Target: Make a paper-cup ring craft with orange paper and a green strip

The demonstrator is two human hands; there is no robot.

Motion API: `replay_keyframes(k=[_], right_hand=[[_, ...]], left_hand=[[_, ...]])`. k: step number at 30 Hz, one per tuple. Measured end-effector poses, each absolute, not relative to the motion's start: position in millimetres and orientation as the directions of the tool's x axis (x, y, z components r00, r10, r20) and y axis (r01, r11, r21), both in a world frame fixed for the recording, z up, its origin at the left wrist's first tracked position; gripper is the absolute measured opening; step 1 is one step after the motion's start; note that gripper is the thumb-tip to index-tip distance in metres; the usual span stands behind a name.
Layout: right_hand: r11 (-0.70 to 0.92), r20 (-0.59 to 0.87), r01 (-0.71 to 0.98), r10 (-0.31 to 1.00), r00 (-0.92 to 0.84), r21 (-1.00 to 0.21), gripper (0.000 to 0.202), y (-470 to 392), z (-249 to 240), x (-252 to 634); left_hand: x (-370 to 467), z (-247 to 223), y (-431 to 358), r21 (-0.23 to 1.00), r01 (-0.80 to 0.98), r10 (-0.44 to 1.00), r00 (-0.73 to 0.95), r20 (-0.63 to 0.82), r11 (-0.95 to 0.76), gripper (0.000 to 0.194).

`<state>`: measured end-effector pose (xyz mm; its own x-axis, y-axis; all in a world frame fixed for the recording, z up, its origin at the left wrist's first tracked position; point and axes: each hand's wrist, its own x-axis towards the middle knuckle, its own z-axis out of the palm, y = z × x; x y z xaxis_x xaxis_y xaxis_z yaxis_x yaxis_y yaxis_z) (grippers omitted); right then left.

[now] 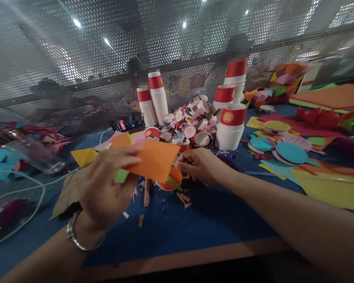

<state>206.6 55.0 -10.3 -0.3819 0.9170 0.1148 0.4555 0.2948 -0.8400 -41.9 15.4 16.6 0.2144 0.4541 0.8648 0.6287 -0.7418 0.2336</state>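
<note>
My left hand (102, 184), with a metal bangle at the wrist, holds a sheet of orange paper (153, 158) between thumb and fingers. Below the paper's right corner is an orange round piece (174, 179) with a green strip (174, 184) across it, partly hidden. My right hand (202, 165) is closed, its fingertips bent together beside that piece; what they grip is hidden. Small paper scraps (184, 199) and a brown stick-like piece (146, 192) lie on the blue table (171, 228) below.
Stacked red-and-white paper cups (230, 127) flank a heap of cut cup bottoms (191, 118). Round blue paper pieces (292, 153) and coloured sheets (336, 188) lie right. At left are a clear tumbler (44, 157) and a white cable (43, 192). Perforated metal mesh (106, 70) stands behind.
</note>
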Motion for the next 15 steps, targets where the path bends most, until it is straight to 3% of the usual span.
replay_keyframes(k=[2,4,11,15], right_hand=[[0.279,0.102,0.441,0.918,-0.383,-0.853,0.012,55.5,-10.5,207.5],[0.268,0.096,0.422,0.918,-0.385,-0.866,0.012,56.3,-10.7,208.3],[0.199,0.063,0.333,0.924,-0.376,-0.922,0.014,58.3,-11.8,209.6],[0.167,0.050,0.294,0.929,-0.367,-0.941,0.013,59.5,-14.7,209.1]], left_hand=[[-36.7,7.5,9.4,0.034,0.599,0.338,0.402,0.851,-0.800,0.038],[-35.8,1.0,11.3,-0.023,0.550,0.309,0.502,0.808,-0.835,0.039],[-44.6,-3.9,25.7,0.135,0.447,0.397,0.568,0.720,-0.884,0.037],[-46.5,-4.4,23.2,0.294,0.393,0.481,0.568,0.667,-0.871,0.035]])
